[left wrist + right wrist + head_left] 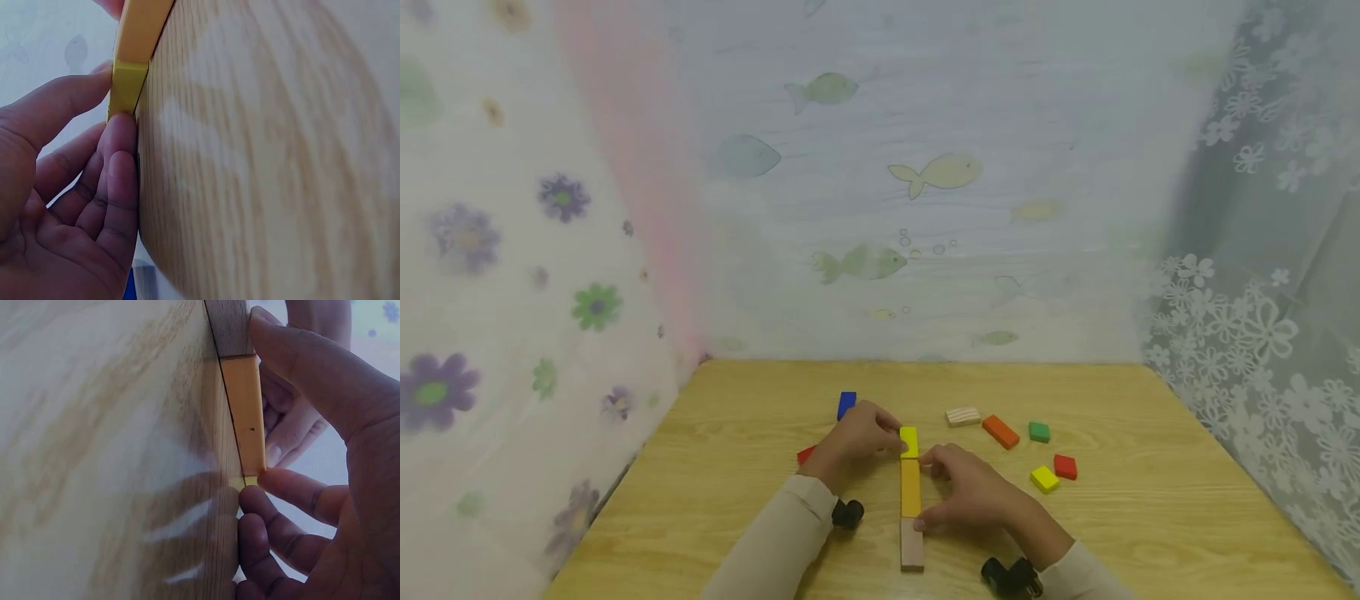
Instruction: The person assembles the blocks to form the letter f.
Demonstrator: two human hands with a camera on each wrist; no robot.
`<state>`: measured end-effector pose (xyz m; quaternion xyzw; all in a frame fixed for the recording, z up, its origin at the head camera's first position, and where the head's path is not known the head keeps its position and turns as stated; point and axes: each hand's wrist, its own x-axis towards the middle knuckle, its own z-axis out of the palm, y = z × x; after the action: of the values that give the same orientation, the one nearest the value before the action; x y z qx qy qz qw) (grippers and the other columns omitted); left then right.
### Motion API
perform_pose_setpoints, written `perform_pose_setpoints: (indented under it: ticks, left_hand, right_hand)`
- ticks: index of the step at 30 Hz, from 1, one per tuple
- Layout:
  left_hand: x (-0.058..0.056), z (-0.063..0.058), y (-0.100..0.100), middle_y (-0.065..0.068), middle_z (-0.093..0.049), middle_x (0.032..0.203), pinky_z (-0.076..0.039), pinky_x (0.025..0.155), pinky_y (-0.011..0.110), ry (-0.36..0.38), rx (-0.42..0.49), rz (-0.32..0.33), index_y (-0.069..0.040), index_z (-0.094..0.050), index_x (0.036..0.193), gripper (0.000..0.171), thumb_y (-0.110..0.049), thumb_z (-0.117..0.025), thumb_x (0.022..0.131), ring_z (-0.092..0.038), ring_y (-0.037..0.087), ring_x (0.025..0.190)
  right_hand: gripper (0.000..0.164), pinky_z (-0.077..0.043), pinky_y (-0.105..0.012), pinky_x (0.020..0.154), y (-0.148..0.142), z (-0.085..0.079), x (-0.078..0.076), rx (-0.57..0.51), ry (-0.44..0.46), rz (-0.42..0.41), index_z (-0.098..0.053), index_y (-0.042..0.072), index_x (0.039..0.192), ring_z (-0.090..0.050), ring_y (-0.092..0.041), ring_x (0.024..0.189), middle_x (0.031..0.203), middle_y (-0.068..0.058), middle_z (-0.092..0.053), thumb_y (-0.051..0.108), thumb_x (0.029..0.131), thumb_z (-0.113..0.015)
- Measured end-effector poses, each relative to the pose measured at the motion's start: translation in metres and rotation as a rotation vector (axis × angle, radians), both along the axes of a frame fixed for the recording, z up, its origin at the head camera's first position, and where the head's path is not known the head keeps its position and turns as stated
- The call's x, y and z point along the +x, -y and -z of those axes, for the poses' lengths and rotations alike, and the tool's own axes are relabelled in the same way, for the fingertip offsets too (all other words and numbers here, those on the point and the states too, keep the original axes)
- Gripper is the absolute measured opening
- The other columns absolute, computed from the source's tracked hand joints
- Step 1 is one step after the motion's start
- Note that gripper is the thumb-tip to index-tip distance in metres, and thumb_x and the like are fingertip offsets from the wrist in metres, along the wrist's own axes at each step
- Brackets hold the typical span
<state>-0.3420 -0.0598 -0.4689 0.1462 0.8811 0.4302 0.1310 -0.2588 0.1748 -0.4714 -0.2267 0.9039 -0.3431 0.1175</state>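
Three blocks [911,492] lay end to end, pointing at the table's [1150,508] near edge. The left hand [861,432] pinched the farthest, a yellow block [910,438]; the right hand [976,492], unclenched, touched their side. Other blocks [1001,432] lay unjoined.

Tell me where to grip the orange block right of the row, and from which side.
Pinch the orange block across its long sides at the middle, probably from above with the nearer right hand. It lies flat, longer than wide, and its far end is near the striped wooden block, so gripping its ends looks tighter.
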Motion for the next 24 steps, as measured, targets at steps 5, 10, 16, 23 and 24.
perform_pose_setpoints:
  ticks: [5,10,16,23,24]
  left_hand:
    - [0.0011,0.0001,-0.0007,-0.001,-0.075,0.107,-0.055,0.091,0.041,0.013,0.011,-0.012,-0.012,-0.081,0.11,0.031,-0.024,-0.088,0.082,-0.063,0.018,0.099]
    - [0.0019,-0.0019,-0.001,0.0,-0.074,0.106,-0.054,0.094,0.043,0.035,0.029,-0.018,-0.011,-0.081,0.11,0.032,-0.024,-0.089,0.081,-0.063,0.019,0.101]
    - [0.0018,-0.0019,-0.0002,-0.001,-0.074,0.103,-0.055,0.088,0.038,0.034,0.027,-0.011,-0.011,-0.08,0.112,0.035,-0.025,-0.089,0.081,-0.063,0.018,0.095]
    - [0.0009,-0.0011,0.0002,-0.003,-0.075,0.1,-0.054,0.084,0.035,0.025,0.017,0.0,-0.011,-0.08,0.114,0.037,-0.026,-0.089,0.082,-0.063,0.016,0.093]
    - [0.001,-0.001,0.0002,-0.003,-0.075,0.1,-0.054,0.084,0.035,0.025,0.017,0.0,-0.011,-0.08,0.114,0.036,-0.026,-0.089,0.082,-0.063,0.017,0.093]
  right_hand:
    - [0.08,-0.049,-0.047,0.099,-0.0002,-0.0003,0.001,0.003,-0.001,0.0,-0.059,0.018,0.135,-0.058,-0.018,0.113,0.12,0.002,-0.062,0.055,0.072,-0.092]
    - [0.081,-0.049,-0.046,0.099,-0.0004,-0.0036,0.0028,-0.001,-0.011,-0.006,-0.059,0.016,0.136,-0.058,-0.019,0.113,0.121,0.001,-0.061,0.055,0.072,-0.091]
    - [0.082,-0.049,-0.046,0.099,-0.0007,-0.0023,0.0025,-0.009,-0.013,-0.004,-0.059,0.016,0.136,-0.058,-0.018,0.113,0.121,0.0,-0.061,0.054,0.072,-0.092]
    - [0.081,-0.049,-0.046,0.098,-0.0012,-0.001,0.002,-0.008,-0.019,-0.003,-0.059,0.017,0.135,-0.057,-0.018,0.112,0.12,0.001,-0.061,0.055,0.071,-0.092]
    - [0.081,-0.049,-0.046,0.098,-0.0013,-0.0007,0.002,-0.01,-0.017,-0.004,-0.059,0.017,0.135,-0.057,-0.017,0.112,0.12,0.001,-0.061,0.055,0.071,-0.092]
